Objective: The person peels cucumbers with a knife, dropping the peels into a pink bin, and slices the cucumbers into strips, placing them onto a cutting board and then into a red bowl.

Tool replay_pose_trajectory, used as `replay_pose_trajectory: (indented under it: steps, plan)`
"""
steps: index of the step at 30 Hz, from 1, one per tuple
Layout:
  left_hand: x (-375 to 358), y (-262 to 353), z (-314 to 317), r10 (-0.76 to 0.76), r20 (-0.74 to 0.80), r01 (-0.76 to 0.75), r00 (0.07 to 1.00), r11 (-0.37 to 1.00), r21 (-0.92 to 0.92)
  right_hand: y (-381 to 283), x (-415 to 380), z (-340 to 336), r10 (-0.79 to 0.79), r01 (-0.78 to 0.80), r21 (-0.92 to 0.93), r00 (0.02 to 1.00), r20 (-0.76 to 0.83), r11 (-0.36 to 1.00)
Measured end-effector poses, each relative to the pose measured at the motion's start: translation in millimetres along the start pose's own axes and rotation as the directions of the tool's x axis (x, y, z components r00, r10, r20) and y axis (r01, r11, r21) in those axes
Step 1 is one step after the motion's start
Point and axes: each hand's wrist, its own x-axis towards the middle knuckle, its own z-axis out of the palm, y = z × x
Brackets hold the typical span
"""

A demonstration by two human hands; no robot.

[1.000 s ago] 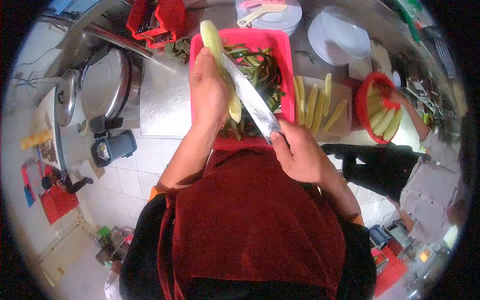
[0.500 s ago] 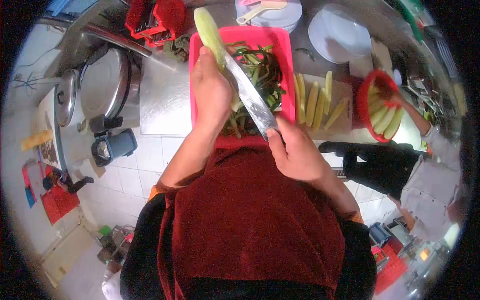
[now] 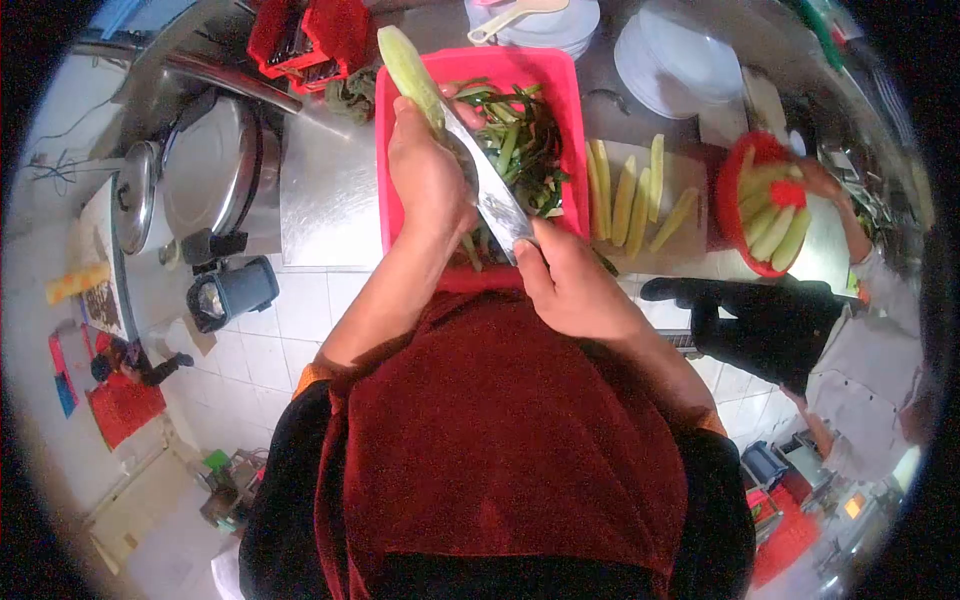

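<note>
My left hand (image 3: 428,172) is wrapped round a peeled cucumber (image 3: 408,68), which points up and slightly left. In my right hand (image 3: 575,275) is the handle end of a knife (image 3: 505,200); its broad blade slants up and left until it meets the cucumber's lower part beside my left fingers. Beneath both hands stands a pink tub (image 3: 572,110) holding dark green cucumber peelings (image 3: 528,140). To its right, several peeled cucumber strips (image 3: 625,195) lie on a cutting board (image 3: 685,165).
A red basket (image 3: 728,205) of peeled cucumbers is at the right, with a co-worker's hand (image 3: 820,180) at its rim. White plates (image 3: 675,60) are stacked at the back. Left are a red cutlery holder (image 3: 310,40), a large metal pot (image 3: 210,170) and a grey bin (image 3: 232,292).
My right hand and the knife have shifted up and left. The cucumber has tipped slightly left and sits a little lower. At the red basket, the co-worker's hand has moved.
</note>
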Motion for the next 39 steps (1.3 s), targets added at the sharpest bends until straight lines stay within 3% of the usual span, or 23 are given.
replay_pose_trajectory:
  steps: [3, 5, 6, 7, 8, 10, 12, 15, 17, 19, 21, 22, 23, 24, 25, 28, 30, 32, 34, 35, 36, 38, 39]
  plan:
    - [-2, 1, 1, -0.067, 0.014, 0.067, 0.998, 0.998, -0.019, 12, 0, 5, -0.056, 0.058, 0.054, 0.998, -0.038, 0.997]
    - [-4, 1, 0, -0.106, 0.033, 0.107, 0.994, 0.994, -0.034, 23, -2, 4, 0.161, -0.176, 0.249, 0.984, 0.080, 0.952]
    - [-3, -1, -3, -0.161, 0.031, 0.162, 0.986, 0.987, -0.015, 23, -1, -5, 0.159, -0.173, 0.248, 0.984, 0.078, 0.953]
    - [-2, -3, -6, -0.215, 0.029, 0.215, 0.976, 0.977, 0.003, 20, 0, -17, 0.309, -0.410, 0.408, 0.906, 0.290, 0.816]
    - [-2, -6, -9, -0.215, 0.031, 0.215, 0.976, 0.977, 0.005, 17, 1, -23, 0.388, -0.631, 0.491, 0.766, 0.512, 0.600]
    - [-3, -10, -14, -0.227, 0.045, 0.224, 0.973, 0.972, 0.064, 21, -5, -17, 0.381, -0.635, 0.556, 0.770, 0.512, 0.537]
    - [-7, -11, -14, -0.209, 0.057, 0.202, 0.976, 0.974, 0.104, 29, -5, -18, 0.305, -0.679, 0.608, 0.732, 0.610, 0.412]
    - [-10, -13, -14, -0.240, 0.025, 0.234, 0.970, 0.962, 0.141, 29, -2, -20, 0.251, -0.660, 0.654, 0.749, 0.613, 0.371]
    - [-16, -9, -12, -0.315, -0.028, 0.316, 0.949, 0.948, 0.048, 43, -4, -16, 0.219, -0.615, 0.672, 0.783, 0.582, 0.414]
    - [-8, -21, -31, -0.294, -0.021, 0.294, 0.956, 0.944, 0.149, 49, -8, -18, 0.187, -0.577, 0.685, 0.808, 0.559, 0.445]
    - [-5, -28, -48, -0.271, -0.017, 0.267, 0.962, 0.931, 0.250, 36, -11, -30, 0.372, -0.523, 0.349, 0.830, 0.415, 0.778]
    - [-3, -31, -54, -0.231, -0.035, 0.226, 0.972, 0.893, 0.389, 43, -15, -31, 0.368, -0.522, 0.351, 0.830, 0.419, 0.777]
    - [-1, -33, -59, -0.188, -0.046, 0.184, 0.981, 0.835, 0.519, 45, -19, -34, 0.295, -0.312, 0.046, 0.929, 0.223, 0.949]
    - [2, -37, -66, -0.185, -0.046, 0.182, 0.982, 0.834, 0.520, 44, -21, -35, 0.136, -0.110, -0.308, 0.989, 0.063, 0.945]
    - [6, -41, -73, -0.208, -0.018, 0.181, 0.978, 0.803, 0.568, 37, -26, -46, 0.324, -0.269, -0.356, 0.941, 0.103, 0.895]
    - [8, -46, -82, -0.283, 0.000, 0.224, 0.959, 0.758, 0.613, 47, -36, -59, 0.312, -0.213, -0.446, 0.937, 0.160, 0.869]
    - [8, -48, -87, -0.329, -0.010, 0.266, 0.944, 0.746, 0.611, 32, -38, -65, 0.359, -0.280, -0.458, 0.928, 0.094, 0.843]
    - [6, -51, -92, -0.198, 0.042, 0.114, 0.979, 0.710, 0.695, 30, -36, -62, 0.406, -0.348, -0.467, 0.914, 0.026, 0.813]
    - [6, -51, -94, -0.233, 0.037, 0.150, 0.972, 0.734, 0.662, 49, -30, -49, 0.203, -0.264, -0.372, 0.959, -0.197, 0.890]
    - [6, -53, -93, -0.265, 0.035, 0.185, 0.964, 0.756, 0.628, 53, -21, -42, 0.297, -0.311, -0.098, 0.945, -0.139, 0.945]
    - [6, -54, -91, -0.270, 0.044, 0.184, 0.962, 0.758, 0.626, 56, -10, -32, 0.365, -0.349, 0.182, 0.929, -0.061, 0.919]
    - [0, -53, -92, -0.359, -0.038, 0.311, 0.933, 0.747, 0.588, 56, 9, -15, 0.450, -0.430, 0.299, 0.893, 0.002, 0.852]
    - [4, -53, -88, -0.401, -0.065, 0.364, 0.914, 0.738, 0.567, 65, 18, -1, 0.414, -0.379, 0.330, 0.910, -0.039, 0.865]
